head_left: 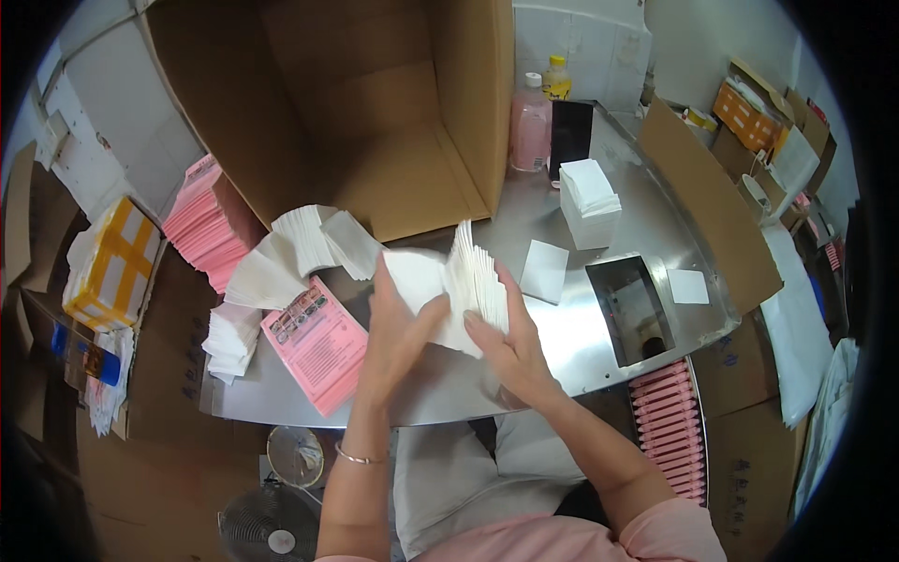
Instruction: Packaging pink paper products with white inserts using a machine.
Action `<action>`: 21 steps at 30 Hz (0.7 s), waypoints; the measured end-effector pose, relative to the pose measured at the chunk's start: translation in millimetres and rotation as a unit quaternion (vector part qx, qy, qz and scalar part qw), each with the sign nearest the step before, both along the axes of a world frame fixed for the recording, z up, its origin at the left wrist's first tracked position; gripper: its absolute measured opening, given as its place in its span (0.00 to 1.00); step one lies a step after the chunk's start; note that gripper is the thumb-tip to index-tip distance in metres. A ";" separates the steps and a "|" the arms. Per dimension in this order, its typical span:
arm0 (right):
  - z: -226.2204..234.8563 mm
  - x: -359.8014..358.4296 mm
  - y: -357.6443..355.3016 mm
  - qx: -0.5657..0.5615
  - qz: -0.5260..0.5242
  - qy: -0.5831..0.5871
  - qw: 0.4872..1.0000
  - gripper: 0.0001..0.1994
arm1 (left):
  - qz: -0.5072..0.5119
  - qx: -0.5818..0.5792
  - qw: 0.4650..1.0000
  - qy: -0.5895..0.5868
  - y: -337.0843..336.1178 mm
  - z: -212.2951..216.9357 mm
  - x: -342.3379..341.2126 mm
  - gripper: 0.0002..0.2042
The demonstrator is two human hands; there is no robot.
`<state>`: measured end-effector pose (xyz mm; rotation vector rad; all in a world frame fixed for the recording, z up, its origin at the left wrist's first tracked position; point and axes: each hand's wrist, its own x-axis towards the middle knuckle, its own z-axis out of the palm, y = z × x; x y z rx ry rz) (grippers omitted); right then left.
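A fanned sheaf of folded white paper napkins [479, 292] sits at the dial's centre, over the steel table [449, 398]. Left hand [398, 323] grips its 9 o'clock side; right hand [517, 354] clasps the 4 o'clock edge. Likely light, limp, easily creased; best pinched full-depth both sides. Pink printed stack [316, 351] lies at 8 o'clock.

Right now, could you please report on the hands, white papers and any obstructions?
Left hand and right hand: both gripping white papers, fanned out at the right. Pink packet on the table, left of papers, not blocking.
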<state>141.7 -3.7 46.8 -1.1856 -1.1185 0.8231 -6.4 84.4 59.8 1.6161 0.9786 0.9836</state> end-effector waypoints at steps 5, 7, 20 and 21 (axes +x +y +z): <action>-8.4 24.7 0.8 0.034 0.040 -0.098 0.994 0.53 | 0.032 0.184 0.982 0.033 -30.8 -15.2 -15.1 0.57; -19.2 34.7 -5.3 -0.041 0.038 -0.149 0.987 0.59 | -0.009 0.091 0.995 -0.039 -31.5 -28.6 -18.6 0.58; -20.0 21.4 -7.6 0.102 0.018 -0.061 0.993 0.43 | 0.023 0.088 0.996 0.011 -49.4 -14.6 -5.9 0.56; -17.6 27.2 -7.3 0.104 0.019 -0.050 0.993 0.45 | 0.035 0.144 0.989 0.005 -54.5 5.0 -1.0 0.58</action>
